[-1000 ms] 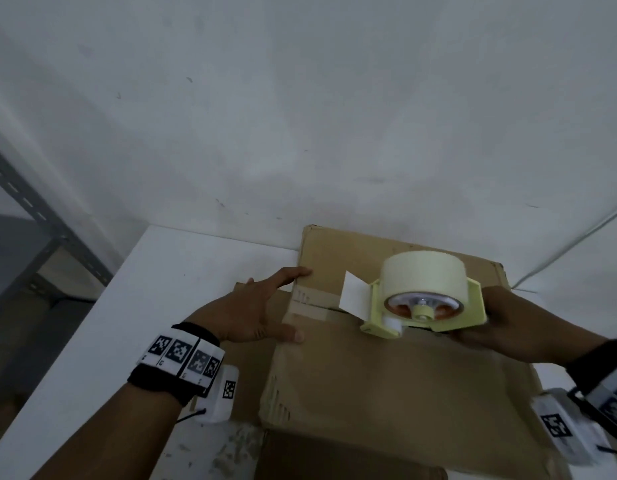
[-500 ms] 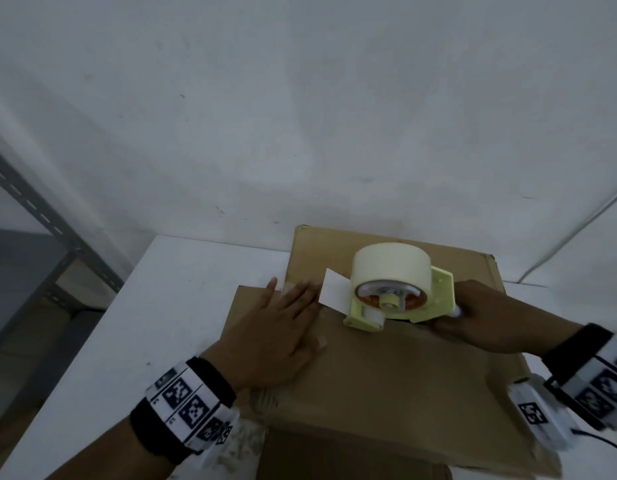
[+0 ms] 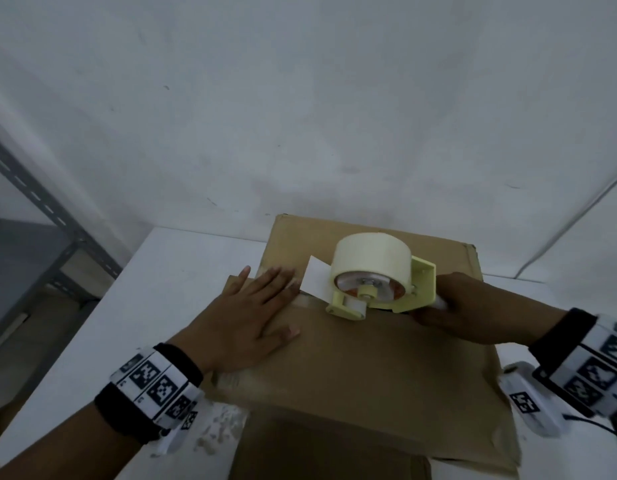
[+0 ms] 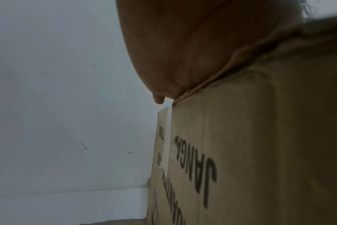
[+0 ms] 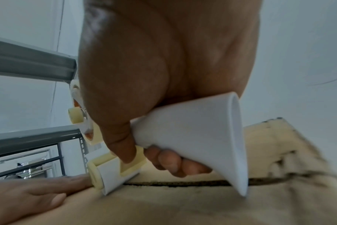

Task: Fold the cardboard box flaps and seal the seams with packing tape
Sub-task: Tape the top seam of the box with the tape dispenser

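1. Cardboard box sits on the white table, top flaps folded down, centre seam open to the right of the dispenser.
2. Left hand lies flat, fingers straight, on the left end of the seam, likely pinning the tape's start and the flaps.
3. Right hand is clenched round the white handle of the yellow tape dispenser; roller rests on the seam (placed for a rightward pull, judging by the untaped gap).
4. Room: plain white wall, grey metal shelving at left.
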